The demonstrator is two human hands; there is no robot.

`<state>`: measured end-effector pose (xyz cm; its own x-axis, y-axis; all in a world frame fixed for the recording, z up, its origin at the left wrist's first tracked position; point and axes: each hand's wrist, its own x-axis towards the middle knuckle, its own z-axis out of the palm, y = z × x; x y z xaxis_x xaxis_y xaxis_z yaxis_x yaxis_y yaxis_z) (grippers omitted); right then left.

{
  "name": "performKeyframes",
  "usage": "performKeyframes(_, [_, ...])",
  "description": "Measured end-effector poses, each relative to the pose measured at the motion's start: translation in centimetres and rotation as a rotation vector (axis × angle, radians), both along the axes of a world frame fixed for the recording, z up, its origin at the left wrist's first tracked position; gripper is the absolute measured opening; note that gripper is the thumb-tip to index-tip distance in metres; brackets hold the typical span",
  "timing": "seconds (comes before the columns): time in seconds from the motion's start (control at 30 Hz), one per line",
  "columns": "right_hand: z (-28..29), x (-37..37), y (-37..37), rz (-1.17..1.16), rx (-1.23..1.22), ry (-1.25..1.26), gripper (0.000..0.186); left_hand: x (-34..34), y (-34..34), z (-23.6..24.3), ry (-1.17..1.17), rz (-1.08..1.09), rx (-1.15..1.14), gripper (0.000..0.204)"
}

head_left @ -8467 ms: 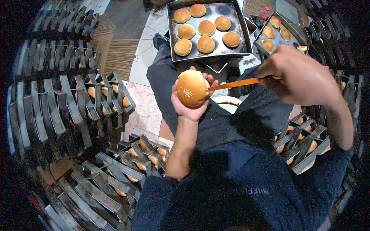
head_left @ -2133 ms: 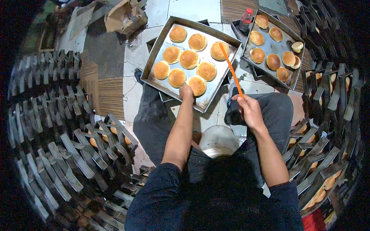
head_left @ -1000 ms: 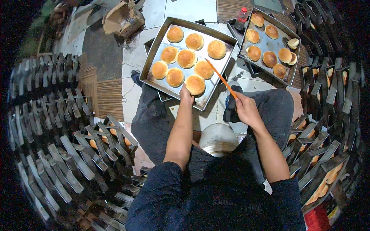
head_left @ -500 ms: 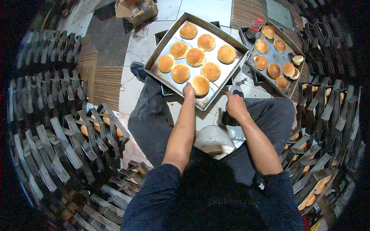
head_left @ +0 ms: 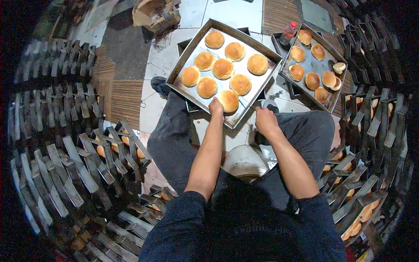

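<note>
Several golden round buns (head_left: 223, 69) rest in a square metal tray (head_left: 187, 92) in front of me. My left hand (head_left: 217, 107) reaches over the tray's near side and grips the nearest bun (head_left: 228, 101) at its left edge; some of its fingers are hidden. To the right of that bun, my right hand (head_left: 266, 120) is closed round the handle of a thin knife (head_left: 250, 105). The narrow blade points over the tray rim toward the bun's right side; its tip is hard to make out.
A second tray (head_left: 334, 51) at the right holds several buns, one apparently split. Beside it stands a red-capped bottle (head_left: 289, 33). A cardboard box (head_left: 156, 15) lies at the far left. Stacked metal trays (head_left: 78, 163) with buns line both sides. A pale round container (head_left: 245, 160) sits between my legs.
The whole view has shifted slightly, with the trays a little lower. My right hand and the knife have stayed close to the same bun, which my left hand still grips.
</note>
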<state>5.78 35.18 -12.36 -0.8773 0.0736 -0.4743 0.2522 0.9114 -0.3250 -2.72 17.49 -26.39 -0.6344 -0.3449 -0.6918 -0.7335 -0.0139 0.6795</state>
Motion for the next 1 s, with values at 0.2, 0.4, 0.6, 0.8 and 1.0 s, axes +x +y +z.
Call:
performKeyframes(0.2, [0.0, -0.6, 0.2, 0.034, -0.023, -0.005, 0.019, 0.4, -0.7, -1.2, 0.082, -0.089, -0.024, 0.043])
performKeyframes(0.4, [-0.7, -0.5, 1.0, -0.018, -0.052, -0.037, 0.021, 0.7, 0.8, 0.5, 0.068, 0.034, 0.057, 0.041])
performKeyframes(0.6, [3.2, -1.4, 0.4, -0.01, -0.079, -0.064, 0.019, 0.8, -2.6, 1.6, 0.127, 0.051, 0.071, 0.045])
performKeyframes(0.8, [3.3, -1.4, 2.1, -0.317, -0.476, 0.329, 0.023, 1.0, -1.7, 11.8, 0.271, 0.226, 0.813, 0.043])
performKeyframes(1.0, [9.3, 1.7, -1.0, -0.666, -1.626, -0.037, 0.026, 6.5, 0.8, 23.6, 0.453, 0.193, 1.142, 0.042])
